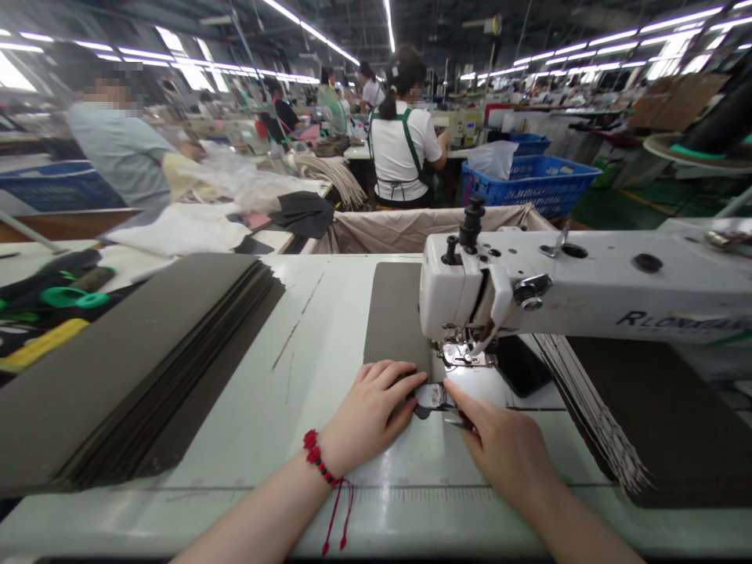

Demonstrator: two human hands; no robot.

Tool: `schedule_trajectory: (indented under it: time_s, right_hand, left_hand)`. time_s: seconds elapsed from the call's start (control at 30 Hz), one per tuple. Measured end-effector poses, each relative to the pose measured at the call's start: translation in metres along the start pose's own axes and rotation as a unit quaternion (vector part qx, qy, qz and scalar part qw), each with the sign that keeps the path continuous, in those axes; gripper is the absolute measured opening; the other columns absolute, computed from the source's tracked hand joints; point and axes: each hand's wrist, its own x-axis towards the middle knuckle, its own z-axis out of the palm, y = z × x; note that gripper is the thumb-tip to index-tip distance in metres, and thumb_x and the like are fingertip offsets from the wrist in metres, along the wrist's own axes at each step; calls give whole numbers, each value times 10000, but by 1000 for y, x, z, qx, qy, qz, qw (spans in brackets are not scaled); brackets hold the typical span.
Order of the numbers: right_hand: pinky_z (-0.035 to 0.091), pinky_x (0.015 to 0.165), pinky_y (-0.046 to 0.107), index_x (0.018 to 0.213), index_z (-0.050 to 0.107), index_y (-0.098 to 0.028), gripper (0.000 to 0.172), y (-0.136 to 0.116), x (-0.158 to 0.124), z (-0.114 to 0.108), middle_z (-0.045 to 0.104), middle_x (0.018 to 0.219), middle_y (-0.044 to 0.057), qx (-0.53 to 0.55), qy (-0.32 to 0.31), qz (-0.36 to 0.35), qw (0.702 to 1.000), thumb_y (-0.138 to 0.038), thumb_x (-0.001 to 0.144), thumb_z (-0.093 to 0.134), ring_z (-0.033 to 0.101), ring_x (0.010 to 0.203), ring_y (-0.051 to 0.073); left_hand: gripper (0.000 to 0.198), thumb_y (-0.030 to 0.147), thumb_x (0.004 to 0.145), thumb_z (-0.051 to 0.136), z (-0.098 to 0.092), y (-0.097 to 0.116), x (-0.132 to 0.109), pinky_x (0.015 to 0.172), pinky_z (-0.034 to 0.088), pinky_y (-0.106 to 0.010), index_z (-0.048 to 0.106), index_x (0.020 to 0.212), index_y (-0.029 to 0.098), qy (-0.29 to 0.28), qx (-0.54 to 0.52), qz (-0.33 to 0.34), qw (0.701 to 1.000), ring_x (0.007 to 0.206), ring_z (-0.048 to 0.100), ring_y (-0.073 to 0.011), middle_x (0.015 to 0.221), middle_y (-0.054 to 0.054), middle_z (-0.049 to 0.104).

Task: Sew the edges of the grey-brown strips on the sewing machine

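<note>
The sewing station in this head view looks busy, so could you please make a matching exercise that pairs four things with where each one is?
Things:
1. Red beaded cord bracelet
2. Stack of dark grey sheets
3. Black phone
4. Blue plastic crate

Places:
A. Beyond the fabric-lined bin
B. On the left wrist
C. Under the sewing machine arm, right of the presser foot
D. On the sewing table, left of the hands

Pairs: 1-B, 2-D, 3-C, 4-A
</note>
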Motion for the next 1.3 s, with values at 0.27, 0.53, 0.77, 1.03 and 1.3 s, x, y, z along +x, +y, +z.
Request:
schedule_trajectory:
  time_s: [0.27,0.53,0.77,1.03,1.3]
  right_hand:
    - [514,726,319,1443,369,-328,670,4,-1,5,683,1160,28,7,13,-10,1000,-105,824,497,678,883,211]
    - [525,722,317,1418,419,-329,651,4,-1,5,679,1178,20,13,16,-4,1000,-100,814,500,686,881,212]
    - [523,718,315,1412,432,-318,636,2,1,3,688,1163,25,11,11,-6,1000,-109,817,511,689,884,213]
    - [513,682,291,1395,444,-343,639,2,1,2,697,1141,-2,17,20,0,1000,-109,809,544,693,876,201]
    - [507,664,320,1407,423,-338,636,4,-1,4,706,1105,-12,10,36,-18,999,-111,820,520,692,852,213]
  left_hand:
    - [489,341,961,463,7,-4,2,1129,282,-458,372,1440,298,1,32,-31,999,1363,360,-242,1490,-30,401]
    - [547,405,980,408,10,-7,4,1182,197,-456,265,1493,282,-10,49,-33,998,1434,229,-223,1552,-25,279]
    - [556,390,981,405,9,-7,4,1181,192,-467,243,1501,279,-14,58,-30,998,1438,212,-226,1556,-29,262]
    - [572,404,977,408,11,-8,5,1176,212,-455,241,1504,256,-11,67,-23,997,1433,229,-230,1551,-40,276]
    - [561,404,984,390,16,-11,3,1181,187,-432,243,1503,254,-14,81,-22,996,1438,217,-211,1559,-21,256]
